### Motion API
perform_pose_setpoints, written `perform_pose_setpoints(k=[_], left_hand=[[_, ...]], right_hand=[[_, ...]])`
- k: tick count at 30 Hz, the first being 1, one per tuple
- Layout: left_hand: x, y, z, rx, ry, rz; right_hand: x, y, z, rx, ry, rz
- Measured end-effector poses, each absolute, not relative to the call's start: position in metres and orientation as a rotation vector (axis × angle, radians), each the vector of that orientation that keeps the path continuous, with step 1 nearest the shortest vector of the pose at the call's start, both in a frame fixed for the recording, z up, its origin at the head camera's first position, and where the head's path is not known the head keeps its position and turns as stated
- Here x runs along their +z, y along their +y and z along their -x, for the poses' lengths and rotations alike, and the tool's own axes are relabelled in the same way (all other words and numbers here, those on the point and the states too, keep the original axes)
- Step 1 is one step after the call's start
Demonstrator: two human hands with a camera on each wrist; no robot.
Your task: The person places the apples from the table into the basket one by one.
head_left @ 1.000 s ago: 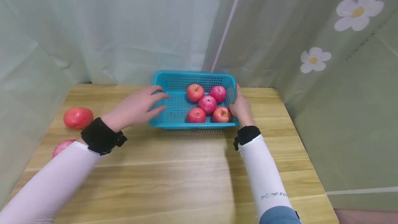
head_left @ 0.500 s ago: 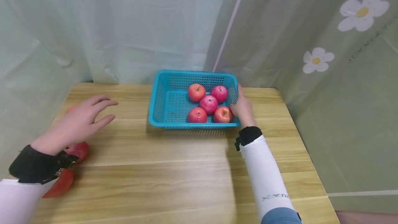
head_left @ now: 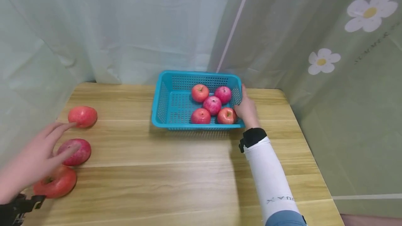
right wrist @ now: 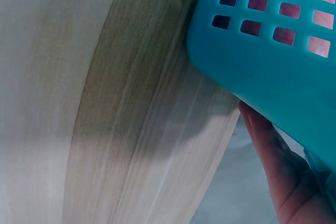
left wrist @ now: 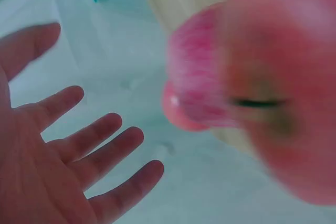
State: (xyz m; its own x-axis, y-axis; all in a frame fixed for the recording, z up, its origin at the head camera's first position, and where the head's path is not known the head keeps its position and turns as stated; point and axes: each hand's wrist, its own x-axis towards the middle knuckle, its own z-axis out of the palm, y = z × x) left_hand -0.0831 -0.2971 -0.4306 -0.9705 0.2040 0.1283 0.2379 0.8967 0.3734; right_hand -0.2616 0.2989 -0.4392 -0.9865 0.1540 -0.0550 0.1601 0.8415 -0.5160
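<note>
My left hand [head_left: 39, 156], fingers spread and holding nothing, hovers at the table's left side, overlapping two apples in the head view. Three apples stand in a row there: a red one [head_left: 83, 116] farthest back, a dark pink one [head_left: 82, 152] in the middle, and a larger red one [head_left: 62, 182] nearest me. In the left wrist view that near apple [left wrist: 299, 45] looms large and blurred beside the open palm. A blue plastic basket [head_left: 201, 126] sits at the back, several apples [head_left: 212, 105] gathered in its right half. My right hand [head_left: 247, 111] grips the basket's right end.
Behind the wooden table [head_left: 176, 187] hangs a pale green curtain [head_left: 150, 27], close to the basket's back. Another curtain side with printed white flowers [head_left: 367, 15] runs along the right edge. The basket's left half shows bare mesh floor.
My left hand has swung left and toward me, from the basket's left end to the loose apples, uncovering the back one. The right hand stays at the basket.
</note>
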Motion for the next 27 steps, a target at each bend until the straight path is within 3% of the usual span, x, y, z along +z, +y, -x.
perform_pose_setpoints(k=[11, 27], left_hand=[[-0.482, -0.327, 0.04, -0.796, -2.98, 0.164], [-0.485, -0.327, 0.037, -0.772, -3.246, -0.005]], right_hand=[[-0.438, 0.299, 0.262, -0.855, 2.988, -0.28], [-0.439, 0.299, 0.261, -0.894, 2.989, -0.279]])
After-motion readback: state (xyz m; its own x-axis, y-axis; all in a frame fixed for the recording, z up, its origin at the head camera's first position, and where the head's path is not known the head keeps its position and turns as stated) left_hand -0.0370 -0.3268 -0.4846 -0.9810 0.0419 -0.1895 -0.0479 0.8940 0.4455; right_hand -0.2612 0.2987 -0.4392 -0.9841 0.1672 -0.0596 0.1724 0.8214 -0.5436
